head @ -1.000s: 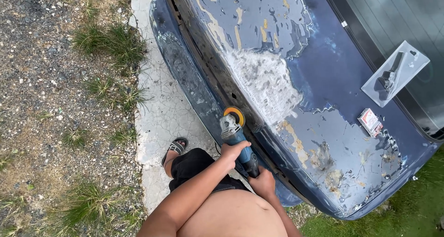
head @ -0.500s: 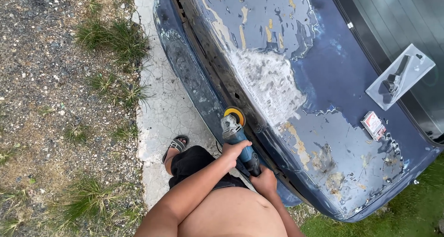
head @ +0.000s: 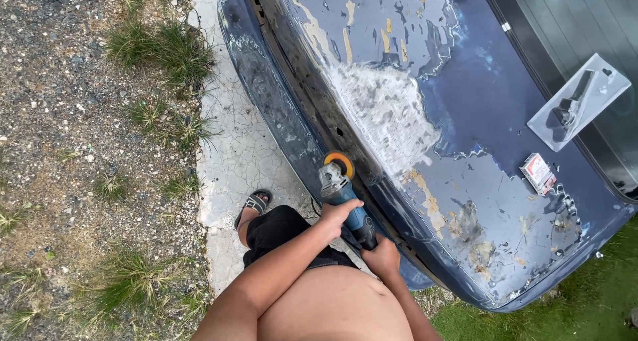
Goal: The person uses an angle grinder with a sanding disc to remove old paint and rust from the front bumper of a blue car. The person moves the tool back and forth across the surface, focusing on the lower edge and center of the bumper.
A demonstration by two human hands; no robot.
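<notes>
A blue-bodied angle grinder with a grey metal head and an orange disc (head: 340,189) is gripped by both hands. The left hand (head: 340,215) is wrapped around the front of the body just behind the head, fingers closed over it; the right hand (head: 381,256) is clenched around the rear of the body. The disc is held against the rear edge of a dark blue car boot lid with peeling paint (head: 425,115), just below a patch sanded to bare grey. On the lid, well apart from the grinder, a small red-and-white box (head: 537,173) and a clear plastic bag holding dark parts (head: 578,103) are laid. A black sandal (head: 255,203) is seen on cracked pale concrete (head: 232,148) beside gravel and grass tufts.
</notes>
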